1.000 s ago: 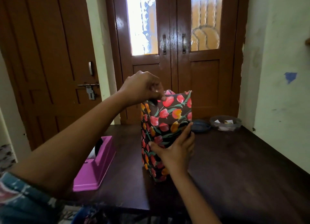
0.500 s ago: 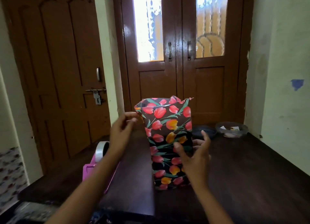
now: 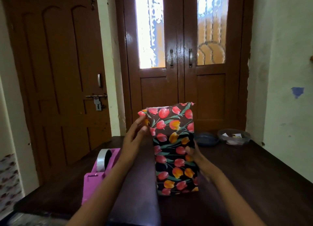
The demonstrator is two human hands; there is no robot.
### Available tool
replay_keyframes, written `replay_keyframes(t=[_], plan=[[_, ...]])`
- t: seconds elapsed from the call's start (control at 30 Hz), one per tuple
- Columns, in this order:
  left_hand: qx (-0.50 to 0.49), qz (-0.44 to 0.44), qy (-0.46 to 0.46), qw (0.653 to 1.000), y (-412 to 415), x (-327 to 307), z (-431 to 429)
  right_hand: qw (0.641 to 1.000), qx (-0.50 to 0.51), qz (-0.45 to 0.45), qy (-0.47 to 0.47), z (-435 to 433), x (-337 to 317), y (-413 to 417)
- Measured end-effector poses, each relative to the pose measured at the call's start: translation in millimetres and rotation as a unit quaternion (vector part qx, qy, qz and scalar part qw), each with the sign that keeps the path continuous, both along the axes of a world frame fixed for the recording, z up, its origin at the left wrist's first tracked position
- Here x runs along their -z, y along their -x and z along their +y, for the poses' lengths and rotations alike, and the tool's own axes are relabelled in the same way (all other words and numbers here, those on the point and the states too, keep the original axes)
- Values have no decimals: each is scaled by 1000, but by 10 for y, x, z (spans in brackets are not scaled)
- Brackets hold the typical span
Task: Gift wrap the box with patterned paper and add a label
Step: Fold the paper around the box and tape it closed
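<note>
The box (image 3: 174,149) stands upright on the dark wooden table (image 3: 245,175), wrapped in black paper with red and orange tulips. Loose paper sticks up above its top end. My left hand (image 3: 135,134) is at the upper left edge, straight fingers touching the side flap of paper. My right hand (image 3: 194,155) lies against the right side at mid height, with fingers mostly hidden behind the box.
A pink tape dispenser (image 3: 100,173) with a clear tape roll sits on the table's left. At the back right are a dark lid (image 3: 206,139) and a clear container (image 3: 234,136) with paper slips. Brown doors stand behind the table.
My left hand came off the top of the paper, dropped away, then returned to the upper left flap. My right hand slid from the front face to the right side. The view tilted up.
</note>
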State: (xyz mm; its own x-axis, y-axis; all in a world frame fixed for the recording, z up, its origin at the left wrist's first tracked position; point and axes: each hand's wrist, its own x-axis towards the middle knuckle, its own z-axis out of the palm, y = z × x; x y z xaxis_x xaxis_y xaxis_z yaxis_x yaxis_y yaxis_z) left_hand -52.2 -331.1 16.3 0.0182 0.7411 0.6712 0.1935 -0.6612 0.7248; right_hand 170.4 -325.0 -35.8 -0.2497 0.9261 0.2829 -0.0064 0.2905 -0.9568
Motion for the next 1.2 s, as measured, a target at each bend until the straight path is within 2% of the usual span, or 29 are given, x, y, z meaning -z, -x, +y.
replay_keyframes(t=[0.1, 0.17, 0.23, 0.3, 0.4, 0.47, 0.53, 0.57, 0.63, 0.7, 0.73, 0.8, 0.9, 1.0, 1.07, 1.2], plan=[[15, -19, 67, 997, -70, 136, -39, 1000, -16, -1, 9, 6, 66, 47], [77, -70, 130, 986, -169, 127, -105, 1000, -18, -2, -5, -30, 87, 72], [127, -76, 91, 985, -232, 116, -119, 1000, -22, 11, -13, -73, 111, 78], [151, -44, 69, 985, -268, 85, -106, 999, -27, 28, -6, -120, 145, 47], [130, 82, 49, 987, -233, 48, -11, 999, -31, 22, -9, -209, 153, -40], [130, 149, 48, 979, -185, -11, 14, 999, -33, -32, -12, -274, 84, -108], [147, 192, 85, 967, -118, -95, 11, 995, -26, -93, -19, -320, -34, -155], [162, 210, 114, 957, -80, -142, -3, 993, 1, -116, -33, -334, -113, -169], [178, 249, 170, 937, -19, -242, -44, 981, 119, -121, -92, -346, -316, -179], [164, 296, 203, 919, 13, -330, -49, 950, 203, -126, -200, -422, -624, -107], [157, 314, 213, 912, 32, -370, -32, 933, 204, -159, -251, -463, -785, -33], [160, 346, 224, 897, 66, -428, 17, 879, 181, -288, -333, -515, -1047, 113], [172, 389, 230, 875, 93, -511, 68, 791, 165, -434, -400, -513, -1243, 203], [174, 420, 235, 859, 76, -583, 94, 755, 167, -467, -429, -537, -1295, 109], [181, 431, 236, 852, 64, -600, 106, 767, 169, -441, -435, -559, -1334, -3], [174, 435, 237, 851, 61, -612, 121, 838, 112, -322, -427, -618, -1566, -126]])
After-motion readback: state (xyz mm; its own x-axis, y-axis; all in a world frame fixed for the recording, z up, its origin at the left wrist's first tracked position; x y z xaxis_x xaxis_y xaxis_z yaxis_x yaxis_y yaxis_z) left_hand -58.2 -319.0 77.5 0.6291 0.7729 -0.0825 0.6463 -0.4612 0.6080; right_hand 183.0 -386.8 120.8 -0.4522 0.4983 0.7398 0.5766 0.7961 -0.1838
